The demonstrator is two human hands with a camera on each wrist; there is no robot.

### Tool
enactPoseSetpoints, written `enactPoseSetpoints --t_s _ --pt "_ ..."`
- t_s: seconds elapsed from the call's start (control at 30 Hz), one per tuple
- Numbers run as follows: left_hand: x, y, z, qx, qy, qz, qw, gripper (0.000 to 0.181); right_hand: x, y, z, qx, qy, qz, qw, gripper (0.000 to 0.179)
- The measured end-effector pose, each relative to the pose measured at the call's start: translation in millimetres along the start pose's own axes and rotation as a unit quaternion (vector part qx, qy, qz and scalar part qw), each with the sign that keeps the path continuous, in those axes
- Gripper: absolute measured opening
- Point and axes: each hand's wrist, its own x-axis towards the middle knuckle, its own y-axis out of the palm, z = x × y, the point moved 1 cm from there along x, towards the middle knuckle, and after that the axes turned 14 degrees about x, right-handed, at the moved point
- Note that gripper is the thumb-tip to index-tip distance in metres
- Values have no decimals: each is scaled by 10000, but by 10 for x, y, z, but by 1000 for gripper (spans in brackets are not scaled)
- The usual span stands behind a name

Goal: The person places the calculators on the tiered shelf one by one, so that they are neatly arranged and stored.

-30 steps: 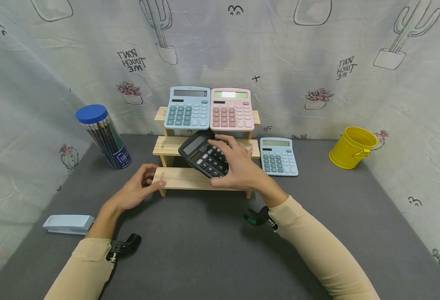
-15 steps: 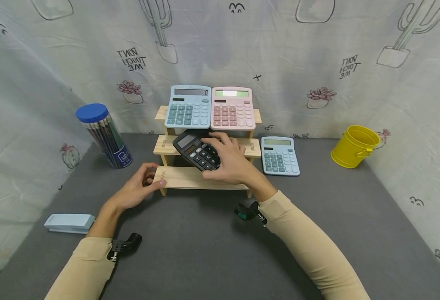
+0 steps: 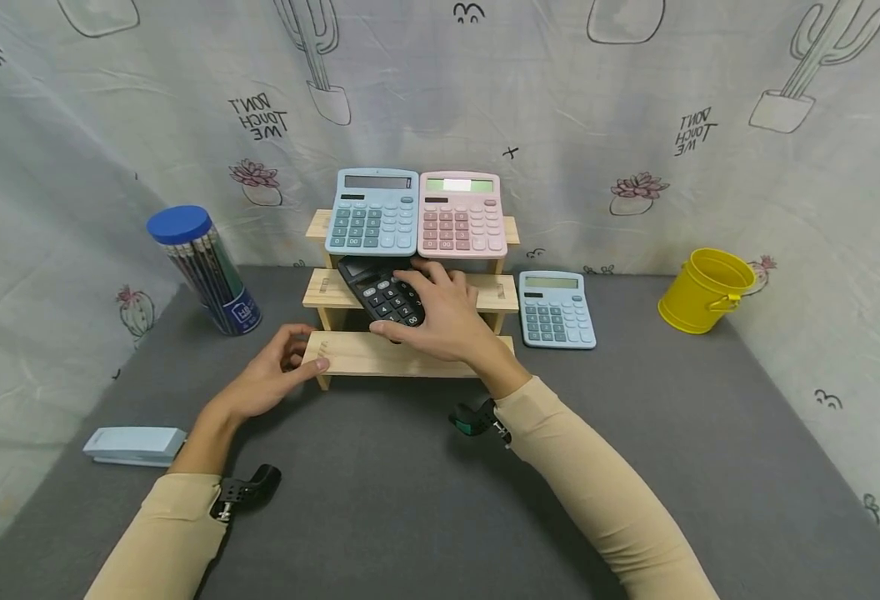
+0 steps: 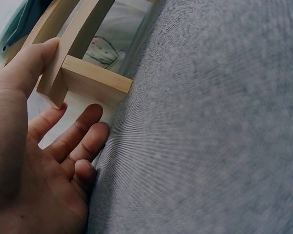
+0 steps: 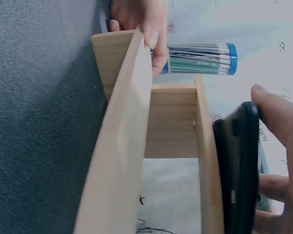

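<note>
Black rectangular calculator [image 3: 382, 293] slants in right fingers [image 3: 421, 283] at stepped wooden stand [image 3: 380, 354].

A black calculator [image 3: 382, 293] slants askew at the middle shelf [image 3: 323, 289] of a three-tier wooden stand [image 3: 402, 356]

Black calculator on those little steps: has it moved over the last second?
Yes. In the head view the black calculator, held by the right hand, has shifted left and toward the back against the wooden stand.
</note>
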Motion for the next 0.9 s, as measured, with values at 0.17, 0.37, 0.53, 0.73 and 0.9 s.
enactPoseSetpoints --t_s 0.17,0.37,0.53,0.73,0.9 --pt "-2 0 -2 -6 23 12 10000 65 7 -112 -18 -69 -75 661 9978 89" --pt "-9 -16 -4 36 29 5 10000 65 39 -252 -54 53 -276 1264 9916 92" --pt "-8 -28 0 77 14 18 10000 66 70 -151 -66 -16 -365 842 9958 93" --pt "9 10 12 -12 49 -4 10000 65 88 21 -42 -197 -276 258 9991 91" --pt "6 -6 1 -22 17 2 10000 65 67 13 -45 -129 -656 663 9956 75"
